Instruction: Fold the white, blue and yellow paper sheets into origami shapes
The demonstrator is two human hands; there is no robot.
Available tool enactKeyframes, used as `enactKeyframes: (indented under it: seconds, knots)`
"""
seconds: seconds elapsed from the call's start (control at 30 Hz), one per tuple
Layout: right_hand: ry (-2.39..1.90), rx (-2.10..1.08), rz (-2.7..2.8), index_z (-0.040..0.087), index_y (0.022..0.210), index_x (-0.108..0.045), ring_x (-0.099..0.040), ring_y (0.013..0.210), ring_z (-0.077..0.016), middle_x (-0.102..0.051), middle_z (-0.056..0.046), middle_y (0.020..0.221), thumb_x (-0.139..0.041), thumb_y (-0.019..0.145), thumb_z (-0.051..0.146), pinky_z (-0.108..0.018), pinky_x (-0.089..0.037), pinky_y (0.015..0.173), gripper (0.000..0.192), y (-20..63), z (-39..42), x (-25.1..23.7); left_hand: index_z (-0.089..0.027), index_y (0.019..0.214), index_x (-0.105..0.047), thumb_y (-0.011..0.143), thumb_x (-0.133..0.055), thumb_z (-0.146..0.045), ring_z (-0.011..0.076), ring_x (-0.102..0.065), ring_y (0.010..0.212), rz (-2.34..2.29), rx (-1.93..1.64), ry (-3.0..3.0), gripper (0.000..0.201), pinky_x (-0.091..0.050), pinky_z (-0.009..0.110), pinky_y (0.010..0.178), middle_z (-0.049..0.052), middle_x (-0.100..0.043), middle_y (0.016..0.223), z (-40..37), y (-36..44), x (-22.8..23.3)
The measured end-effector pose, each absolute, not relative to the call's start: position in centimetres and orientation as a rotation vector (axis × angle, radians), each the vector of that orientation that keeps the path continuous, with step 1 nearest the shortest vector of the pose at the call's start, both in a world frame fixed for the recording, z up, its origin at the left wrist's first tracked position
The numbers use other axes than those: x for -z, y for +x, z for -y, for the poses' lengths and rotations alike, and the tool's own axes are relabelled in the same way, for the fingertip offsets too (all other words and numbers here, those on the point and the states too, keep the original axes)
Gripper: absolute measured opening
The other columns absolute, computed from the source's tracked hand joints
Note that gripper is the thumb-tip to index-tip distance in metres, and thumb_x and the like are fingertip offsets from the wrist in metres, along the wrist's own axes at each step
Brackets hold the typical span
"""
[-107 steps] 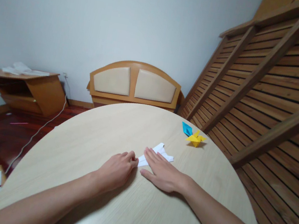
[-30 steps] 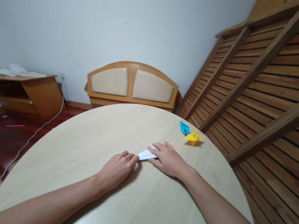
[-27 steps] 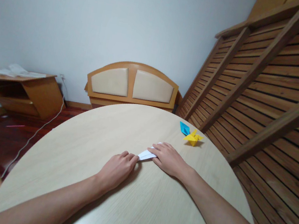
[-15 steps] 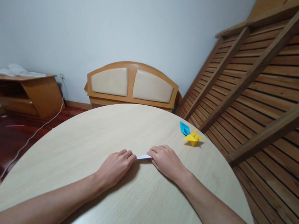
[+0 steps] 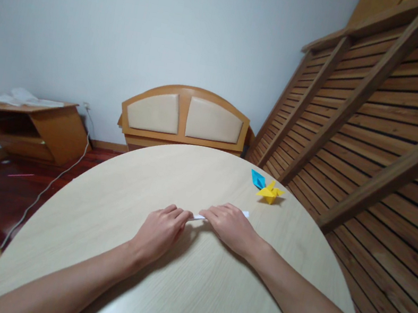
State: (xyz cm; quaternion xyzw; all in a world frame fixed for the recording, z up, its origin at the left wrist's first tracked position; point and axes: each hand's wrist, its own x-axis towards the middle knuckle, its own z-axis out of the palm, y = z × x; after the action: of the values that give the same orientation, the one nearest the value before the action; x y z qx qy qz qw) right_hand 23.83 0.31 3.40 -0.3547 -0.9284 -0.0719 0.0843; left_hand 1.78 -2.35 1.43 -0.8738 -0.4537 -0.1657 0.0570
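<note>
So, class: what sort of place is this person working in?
Probably a room at home: a round wooden table, a padded headboard against the wall, and a slatted bed frame leaning beside it.

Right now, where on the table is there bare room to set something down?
The table is bare left of the left hand, and across its far side toward the chair. Crowded: the middle, where both hands, right hand included, press the white paper, and far right by the yellow and blue origami.
</note>
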Motion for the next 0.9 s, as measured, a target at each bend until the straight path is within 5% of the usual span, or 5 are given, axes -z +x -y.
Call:
enactKeyframes:
  seconds: [0.2, 0.4, 0.6, 0.73, 0.9]
  knots:
    - [-0.987, 0.197, 2.744, 0.021, 0.122, -0.056, -0.064, 0.099, -0.021, -0.069, -0.006, 0.106, -0.041, 0.103, 0.019, -0.034, -0.043, 0.085, 0.024, 24.0, -0.5, -3.1, -0.02, 0.114, -0.057, 0.089, -0.043, -0.001, 0.0191, -0.063, 0.087, 1.384, 0.653, -2.747, 0.035, -0.052, 0.031, 0.075, 0.006, -0.067, 0.1, 2.2, 1.5, -0.8]
    - [-0.988, 0.11, 2.72, 0.019, 0.107, -0.057, -0.06, 0.093, -0.0208, -0.066, -0.005, 0.1, -0.038, 0.104, 0.019, -0.034, -0.042, 0.084, 0.02, 24.1, -0.7, -2.8, -0.019, 0.113, -0.055, 0.081, -0.041, 0.004, 0.018, -0.063, 0.085, 1.383, 0.751, -2.824, 0.042, -0.052, 0.03, 0.076, 0.007, -0.066, 0.101, 2.4, 1.5, -0.8]
    - [-1.024, 0.011, 2.701, 0.018, 0.1, -0.057, -0.058, 0.091, -0.0207, -0.065, -0.006, 0.098, -0.047, 0.096, 0.013, -0.033, -0.041, 0.081, 0.012, 23.8, -0.1, -3.4, -0.02, 0.111, -0.056, 0.082, -0.04, 0.003, 0.0183, -0.063, 0.086, 1.359, 0.792, -2.844, 0.04, -0.051, 0.03, 0.076, 0.006, -0.065, 0.1, 2.2, 1.4, -0.4]
    - [-0.993, -0.077, 2.655, 0.018, 0.099, -0.057, -0.057, 0.089, -0.0213, -0.064, -0.006, 0.098, -0.061, 0.091, 0.028, -0.033, -0.041, 0.081, 0.013, 23.7, 0.4, -4.0, -0.02, 0.108, -0.056, 0.085, -0.039, 0.0, 0.0191, -0.064, 0.084, 1.365, 0.81, -2.822, 0.034, -0.05, 0.03, 0.074, 0.006, -0.065, 0.096, 2.0, 1.3, -0.1]
    - [-1.003, -0.189, 2.583, 0.017, 0.102, -0.059, -0.059, 0.089, -0.0207, -0.066, -0.007, 0.098, -0.053, 0.098, 0.033, -0.034, -0.043, 0.082, 0.017, 23.8, 0.5, -3.9, -0.019, 0.107, -0.055, 0.086, -0.04, -0.003, 0.0191, -0.063, 0.08, 1.339, 0.842, -2.836, 0.03, -0.05, 0.03, 0.072, 0.007, -0.065, 0.094, 2.3, 1.3, -0.5]
